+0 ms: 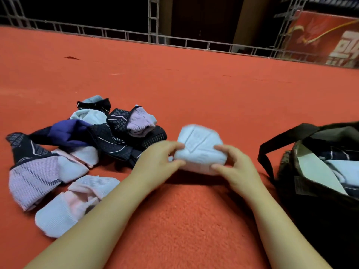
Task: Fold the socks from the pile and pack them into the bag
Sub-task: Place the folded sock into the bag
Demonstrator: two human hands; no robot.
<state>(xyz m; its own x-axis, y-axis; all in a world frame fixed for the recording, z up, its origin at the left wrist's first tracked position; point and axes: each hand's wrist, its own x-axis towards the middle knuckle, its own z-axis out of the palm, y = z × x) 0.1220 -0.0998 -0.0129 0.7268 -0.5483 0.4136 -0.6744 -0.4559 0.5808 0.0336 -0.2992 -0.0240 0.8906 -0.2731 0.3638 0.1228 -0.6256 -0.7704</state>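
We hold a folded white sock bundle [200,150] just above the red carpet [194,84], left hand [155,162] pinching its 9 o'clock side, right hand [239,167] gripping its 3 o'clock side, fingers and thumbs curled round it. We judge it light, soft and springy, likely to unroll if released, so we should keep squeezing across the fold. The pile [77,144] lies at 9 o'clock and the open bag [287,183] at 3 o'clock, with socks already inside.
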